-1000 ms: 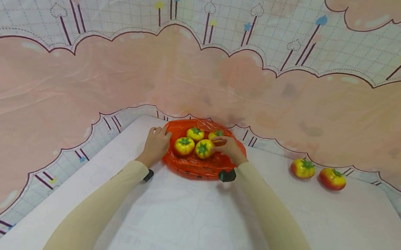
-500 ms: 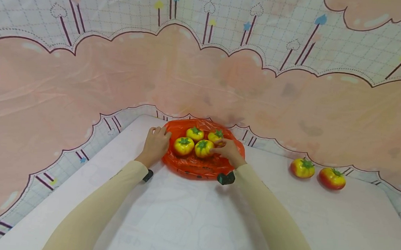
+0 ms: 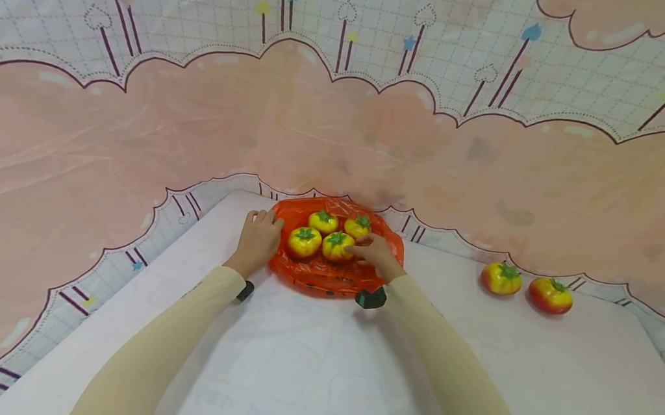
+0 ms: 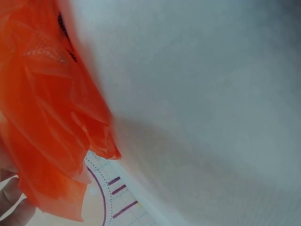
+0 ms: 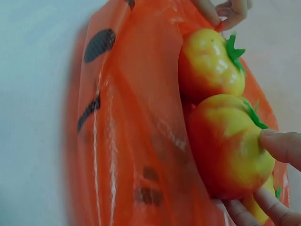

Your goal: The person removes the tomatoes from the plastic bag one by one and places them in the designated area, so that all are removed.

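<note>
An orange-red plastic bag (image 3: 315, 283) lies spread on the table, with several yellow-red tomatoes with green leafy tops on it. My left hand (image 3: 256, 237) pinches the bag's left edge; in the right wrist view its fingertips (image 5: 235, 12) hold the plastic beside a tomato (image 5: 207, 66). My right hand (image 3: 380, 255) grips the front right tomato (image 3: 338, 247), thumb on its upper side and fingers below it. Behind that hand another tomato (image 3: 358, 225) is partly covered. In the left wrist view, fingers (image 4: 19, 214) show next to the bag (image 4: 42, 113).
Two more tomatoes, one left (image 3: 501, 279) and one right (image 3: 551, 296), lie apart at the table's back right. The white table (image 3: 273, 366) meets a printed pink cloth backdrop (image 3: 326, 135) just behind the bag. Each wrist carries a small dark camera.
My right hand has shifted slightly left and down with its fingers around the front right tomato, which moved little. The left hand stays at the bag's edge.
</note>
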`<action>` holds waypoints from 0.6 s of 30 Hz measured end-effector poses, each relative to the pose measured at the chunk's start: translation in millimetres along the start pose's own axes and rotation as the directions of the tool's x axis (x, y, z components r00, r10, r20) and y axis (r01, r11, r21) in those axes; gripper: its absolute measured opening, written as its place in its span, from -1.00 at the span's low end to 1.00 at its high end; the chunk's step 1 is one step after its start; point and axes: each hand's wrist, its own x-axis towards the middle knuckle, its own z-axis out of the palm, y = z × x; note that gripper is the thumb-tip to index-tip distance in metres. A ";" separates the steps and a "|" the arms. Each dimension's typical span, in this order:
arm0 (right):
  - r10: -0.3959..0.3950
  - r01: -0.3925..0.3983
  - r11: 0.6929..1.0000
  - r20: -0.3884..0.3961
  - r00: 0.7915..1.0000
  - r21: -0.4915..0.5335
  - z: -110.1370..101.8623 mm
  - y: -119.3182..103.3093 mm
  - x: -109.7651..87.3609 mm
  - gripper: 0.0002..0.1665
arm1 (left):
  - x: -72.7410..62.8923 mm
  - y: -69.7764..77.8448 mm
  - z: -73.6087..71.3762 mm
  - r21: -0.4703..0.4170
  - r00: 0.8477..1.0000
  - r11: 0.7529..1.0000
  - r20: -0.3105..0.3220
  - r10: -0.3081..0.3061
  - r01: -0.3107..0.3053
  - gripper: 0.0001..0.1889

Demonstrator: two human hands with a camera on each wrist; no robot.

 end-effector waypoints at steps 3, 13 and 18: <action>0.011 -0.012 0.999 0.010 1.000 0.050 1.9 -0.3 -1.0 -0.41 | 0.4 0.1 -0.6 0.000 1.000 1.000 -0.002 0.003 -0.003 -0.76; 0.083 -0.094 0.966 0.055 0.995 0.239 6.1 -0.4 -3.0 -0.36 | 0.6 1.9 -3.6 0.002 1.000 1.000 0.002 -0.006 0.006 -0.76; 0.120 -0.132 0.950 0.058 0.991 0.284 6.2 -0.5 -0.6 -0.35 | 0.9 1.9 -4.0 -0.008 1.000 1.000 0.010 -0.013 0.013 -0.77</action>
